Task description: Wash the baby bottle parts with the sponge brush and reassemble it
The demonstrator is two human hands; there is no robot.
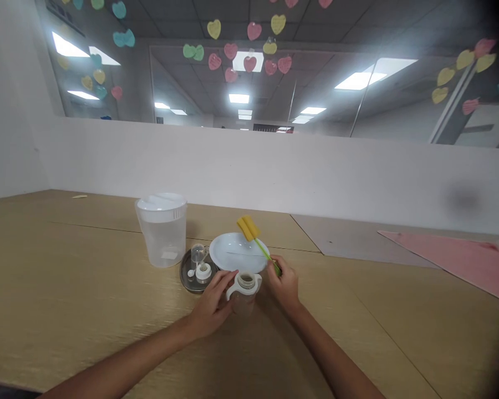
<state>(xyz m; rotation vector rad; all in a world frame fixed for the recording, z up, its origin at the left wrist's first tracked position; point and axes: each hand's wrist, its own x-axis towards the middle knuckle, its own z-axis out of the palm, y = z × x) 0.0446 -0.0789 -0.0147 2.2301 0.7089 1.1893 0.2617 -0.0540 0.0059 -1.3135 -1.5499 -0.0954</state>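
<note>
A clear baby bottle (244,299) with a white two-handled collar stands uncapped in front of me, its round mouth facing up. My left hand (214,302) is closed around the bottle's left side. In my right hand (283,282) is the green handle of a bottle brush (248,228), whose yellow sponge head points up and to the left, over a white bowl (222,256). Left of the bowl, a round metal tray (186,284) carries a white bottle ring (203,271), a clear cap (198,253) and a small white piece (191,273).
A translucent lidded pitcher (164,238) stands left of the tray on the wooden table (87,288). A pink sheet (461,260) lies over a grey panel (345,238) at the right. Behind the table rises a white wall (233,166) with a window above.
</note>
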